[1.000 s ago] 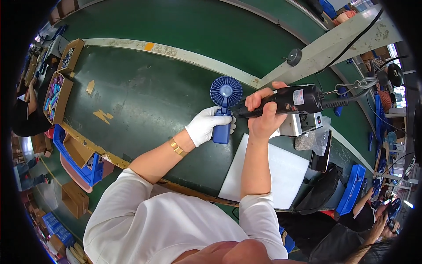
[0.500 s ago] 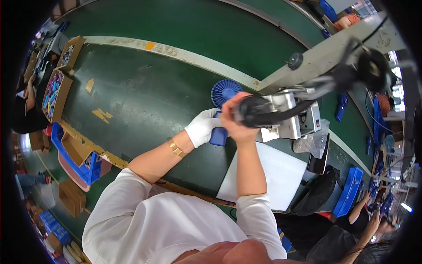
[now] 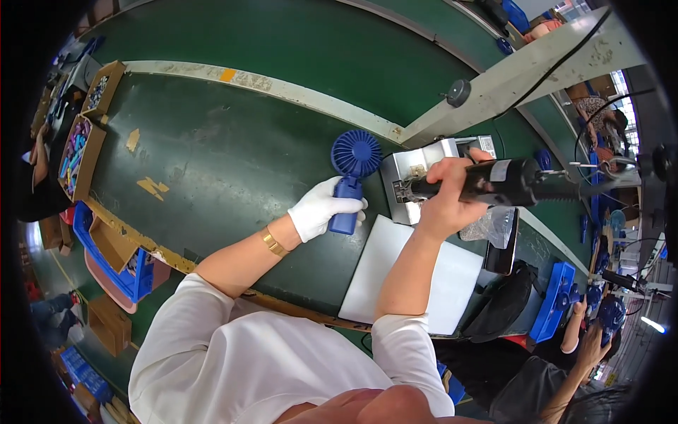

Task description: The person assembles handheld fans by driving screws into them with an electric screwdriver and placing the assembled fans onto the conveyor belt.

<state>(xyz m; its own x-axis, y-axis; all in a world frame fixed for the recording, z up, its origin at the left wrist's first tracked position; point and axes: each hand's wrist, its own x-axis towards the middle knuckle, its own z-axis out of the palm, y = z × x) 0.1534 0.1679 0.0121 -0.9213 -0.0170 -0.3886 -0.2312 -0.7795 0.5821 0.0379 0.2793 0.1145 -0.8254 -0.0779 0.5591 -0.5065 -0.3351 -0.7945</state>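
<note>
A blue handheld fan (image 3: pixel 357 154) stands head-up in the grip of my left hand (image 3: pixel 316 210), which wears a white glove. Its thumb lies across the fan's handle. My bare right hand (image 3: pixel 449 199) is wrapped round a black electric screwdriver (image 3: pixel 505 181), held nearly level. The driver's tip points left and meets the opening of a silver screw feeder (image 3: pixel 401 165); whether it touches a screw there is too small to tell. The fan is just left of the feeder, apart from the screwdriver.
A white foam sheet (image 3: pixel 402 283) lies below my right forearm. Right of it are a clear plastic bag (image 3: pixel 489 227), a black bag (image 3: pixel 505 304) and a blue bin (image 3: pixel 554 304). Cardboard boxes (image 3: pixel 85 169) with small parts stand far left. A co-worker's hand (image 3: pixel 592 351) is at lower right.
My right hand has carried the screwdriver right, away from the fan, and its tip is now at the screw feeder. The fan stays in my left hand, more fully in view.
</note>
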